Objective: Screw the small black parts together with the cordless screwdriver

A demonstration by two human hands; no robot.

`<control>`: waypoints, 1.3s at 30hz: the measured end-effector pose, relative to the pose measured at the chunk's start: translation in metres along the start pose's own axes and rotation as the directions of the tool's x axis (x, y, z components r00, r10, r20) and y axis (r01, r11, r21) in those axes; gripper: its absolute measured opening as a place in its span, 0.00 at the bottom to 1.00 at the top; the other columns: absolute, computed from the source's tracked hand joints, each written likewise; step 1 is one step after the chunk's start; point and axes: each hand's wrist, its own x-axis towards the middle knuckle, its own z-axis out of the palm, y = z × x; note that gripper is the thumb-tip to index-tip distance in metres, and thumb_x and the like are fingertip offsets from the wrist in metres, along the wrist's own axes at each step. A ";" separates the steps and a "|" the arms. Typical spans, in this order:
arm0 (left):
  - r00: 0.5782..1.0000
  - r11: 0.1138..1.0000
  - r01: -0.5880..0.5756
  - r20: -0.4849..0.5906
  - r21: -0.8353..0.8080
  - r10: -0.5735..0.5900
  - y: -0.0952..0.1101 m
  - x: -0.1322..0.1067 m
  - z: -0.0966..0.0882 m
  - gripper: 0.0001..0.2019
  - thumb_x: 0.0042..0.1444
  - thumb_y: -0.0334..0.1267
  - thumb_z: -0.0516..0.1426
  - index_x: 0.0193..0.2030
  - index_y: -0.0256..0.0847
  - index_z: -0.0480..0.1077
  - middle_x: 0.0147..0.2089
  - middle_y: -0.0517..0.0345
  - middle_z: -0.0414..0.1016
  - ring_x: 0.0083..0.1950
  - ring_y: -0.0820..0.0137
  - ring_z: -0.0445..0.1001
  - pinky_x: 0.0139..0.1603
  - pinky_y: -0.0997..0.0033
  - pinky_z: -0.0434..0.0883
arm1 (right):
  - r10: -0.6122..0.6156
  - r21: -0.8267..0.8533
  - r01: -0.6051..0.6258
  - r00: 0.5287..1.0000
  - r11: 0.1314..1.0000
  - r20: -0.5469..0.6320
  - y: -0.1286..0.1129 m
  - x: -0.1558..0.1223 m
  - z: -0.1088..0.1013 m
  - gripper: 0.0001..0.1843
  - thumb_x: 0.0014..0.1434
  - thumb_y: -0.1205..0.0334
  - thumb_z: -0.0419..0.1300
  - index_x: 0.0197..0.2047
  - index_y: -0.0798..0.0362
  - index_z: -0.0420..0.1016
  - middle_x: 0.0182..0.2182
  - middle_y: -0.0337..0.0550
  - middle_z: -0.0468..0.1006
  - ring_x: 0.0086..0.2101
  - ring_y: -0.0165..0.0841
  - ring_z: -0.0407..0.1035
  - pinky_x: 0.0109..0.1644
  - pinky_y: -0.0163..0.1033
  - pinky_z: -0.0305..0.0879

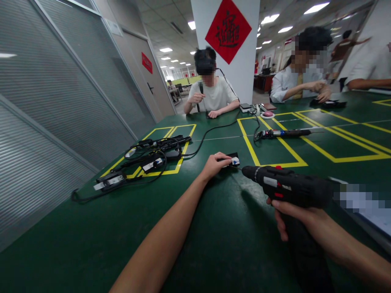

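Note:
My right hand [293, 213] grips a black cordless drill [287, 183] with red details, its chuck pointing left. From the chuck a thin bit reaches toward a small black part [234, 156] with a white and blue piece [235, 161] on it. My left hand [215, 165] lies over the left side of this part, fingers closed on it, holding it against the green table [195, 244]. Whether the bit's tip touches the part, I cannot tell. My left fingers hide some of the part.
Several black devices with cables [152, 154] lie at the left within yellow tape. A pen-like electric tool [284, 133] lies to the right, beyond the drill. A tablet-like object [366, 207] is at the right edge. A person [210, 91] sits opposite; another [301, 83] works at the far right.

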 end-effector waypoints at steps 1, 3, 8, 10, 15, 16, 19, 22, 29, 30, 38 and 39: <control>1.000 1.000 0.004 0.000 -0.001 -0.004 0.001 0.000 0.000 0.13 0.51 0.45 0.62 0.38 0.39 0.79 0.41 0.52 0.77 0.45 0.66 0.73 0.50 0.66 0.67 | -0.002 -0.001 0.002 1.000 1.000 0.001 0.000 0.000 0.000 0.17 0.59 0.46 0.58 0.32 0.51 0.77 0.20 0.35 0.76 0.23 0.32 0.70 0.34 0.40 0.62; 1.000 1.000 0.008 0.000 -0.006 -0.008 0.002 0.000 0.000 0.13 0.50 0.45 0.62 0.38 0.39 0.79 0.41 0.52 0.77 0.45 0.66 0.73 0.51 0.66 0.67 | -0.009 0.000 0.009 1.000 1.000 0.001 0.000 0.000 0.000 0.17 0.59 0.46 0.58 0.32 0.51 0.77 0.20 0.36 0.76 0.23 0.32 0.70 0.34 0.40 0.63; 1.000 1.000 0.019 0.011 0.003 -0.019 0.003 0.000 -0.001 0.13 0.51 0.44 0.61 0.39 0.39 0.79 0.42 0.52 0.76 0.46 0.66 0.73 0.51 0.66 0.67 | -0.013 0.017 0.013 1.000 1.000 -0.003 0.003 -0.001 -0.003 0.16 0.59 0.46 0.59 0.35 0.50 0.78 0.22 0.36 0.77 0.24 0.33 0.70 0.34 0.40 0.63; 1.000 1.000 0.015 0.018 0.010 -0.015 0.003 0.000 -0.002 0.13 0.51 0.43 0.61 0.40 0.39 0.79 0.42 0.52 0.76 0.46 0.66 0.73 0.52 0.66 0.67 | -0.007 0.014 0.007 1.000 1.000 0.004 0.003 -0.002 -0.003 0.16 0.58 0.46 0.59 0.35 0.50 0.77 0.22 0.36 0.76 0.24 0.33 0.70 0.34 0.40 0.63; 1.000 1.000 0.003 0.015 0.015 -0.003 0.002 0.000 -0.002 0.12 0.52 0.40 0.60 0.41 0.39 0.79 0.42 0.52 0.76 0.46 0.66 0.73 0.51 0.66 0.67 | -0.023 0.019 0.023 1.000 1.000 0.008 0.003 0.001 -0.002 0.17 0.59 0.47 0.59 0.36 0.52 0.77 0.21 0.36 0.76 0.23 0.32 0.70 0.34 0.40 0.62; 1.000 1.000 0.004 0.015 0.020 -0.005 0.002 0.000 -0.002 0.12 0.52 0.39 0.60 0.41 0.39 0.79 0.42 0.52 0.76 0.46 0.66 0.73 0.51 0.66 0.67 | -0.020 0.021 0.019 1.000 1.000 0.010 0.003 0.002 -0.002 0.17 0.59 0.46 0.59 0.35 0.53 0.76 0.21 0.36 0.76 0.23 0.32 0.70 0.34 0.40 0.62; 1.000 1.000 0.009 0.014 0.029 -0.010 0.005 -0.001 -0.002 0.12 0.52 0.39 0.60 0.41 0.38 0.79 0.42 0.51 0.76 0.46 0.66 0.73 0.51 0.66 0.67 | -0.014 0.009 0.014 1.000 1.000 0.011 0.004 0.002 -0.002 0.18 0.59 0.46 0.59 0.31 0.53 0.75 0.21 0.37 0.76 0.23 0.32 0.70 0.34 0.41 0.62; 1.000 0.999 0.006 0.015 0.033 -0.007 0.007 -0.001 -0.002 0.12 0.52 0.40 0.60 0.41 0.38 0.79 0.42 0.51 0.76 0.46 0.66 0.73 0.52 0.66 0.67 | -0.018 -0.042 0.018 1.000 0.999 0.013 0.004 0.001 -0.003 0.20 0.60 0.46 0.57 0.26 0.53 0.75 0.20 0.38 0.76 0.24 0.33 0.70 0.35 0.41 0.63; 1.000 0.999 0.014 0.015 0.032 -0.015 0.003 0.000 -0.002 0.12 0.51 0.41 0.61 0.41 0.39 0.79 0.42 0.52 0.76 0.46 0.67 0.73 0.51 0.67 0.67 | -0.008 0.047 0.008 1.000 0.999 0.010 0.003 0.000 -0.001 0.16 0.58 0.47 0.59 0.33 0.52 0.76 0.22 0.36 0.77 0.23 0.32 0.70 0.33 0.40 0.63; 1.000 0.999 0.011 0.016 0.031 -0.011 0.002 0.000 -0.002 0.12 0.51 0.41 0.61 0.41 0.39 0.79 0.43 0.52 0.76 0.45 0.67 0.73 0.51 0.67 0.67 | -0.013 0.044 0.013 1.000 0.999 0.011 0.003 0.000 -0.001 0.16 0.59 0.47 0.59 0.33 0.52 0.76 0.21 0.36 0.76 0.23 0.32 0.70 0.33 0.40 0.62; 1.000 0.999 0.021 0.014 0.026 -0.022 0.003 -0.001 -0.002 0.12 0.51 0.42 0.60 0.40 0.39 0.79 0.43 0.52 0.76 0.46 0.67 0.73 0.51 0.67 0.67 | -0.015 0.033 0.014 1.000 0.999 0.019 0.005 0.001 -0.005 0.18 0.59 0.46 0.58 0.36 0.53 0.76 0.22 0.36 0.76 0.24 0.32 0.70 0.34 0.41 0.63; 1.000 0.999 0.020 0.013 0.025 -0.020 0.002 0.000 -0.002 0.12 0.51 0.42 0.61 0.40 0.39 0.79 0.42 0.52 0.76 0.46 0.67 0.73 0.51 0.67 0.67 | -0.010 0.032 0.009 1.000 0.999 0.021 0.005 0.001 -0.005 0.18 0.59 0.46 0.58 0.36 0.53 0.76 0.22 0.37 0.76 0.24 0.33 0.70 0.34 0.41 0.63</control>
